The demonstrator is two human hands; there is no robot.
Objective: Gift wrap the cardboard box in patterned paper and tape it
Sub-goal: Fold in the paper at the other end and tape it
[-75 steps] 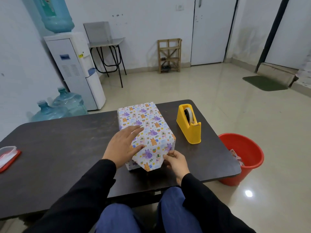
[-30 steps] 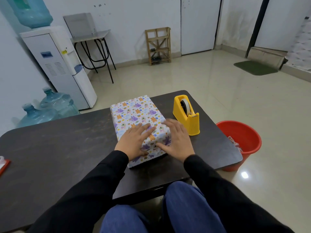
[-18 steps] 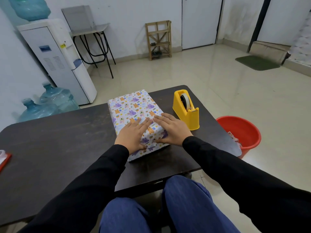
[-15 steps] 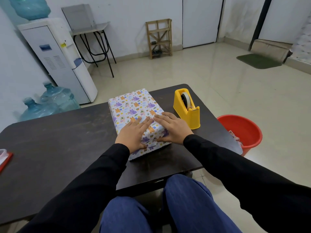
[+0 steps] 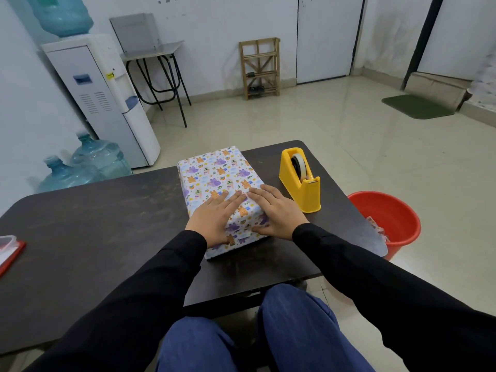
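The box, wrapped in white paper with purple and orange animal prints, lies on the dark table. My left hand lies flat on its near top, fingers straight. My right hand presses flat beside it on the near right part of the top, and its thumb lies against the near end. The fingertips of both hands almost meet. A yellow tape dispenser stands just right of the box, untouched.
A red bucket with paper scraps stands on the floor right of the table. A clear and red container lies at the table's left edge. Water cooler and water bottles stand behind the table on the left.
The pointed end flap that my right hand held at the near end now lies folded against the box. Both hands have come to press flat on the top and barely moved in the last half second.
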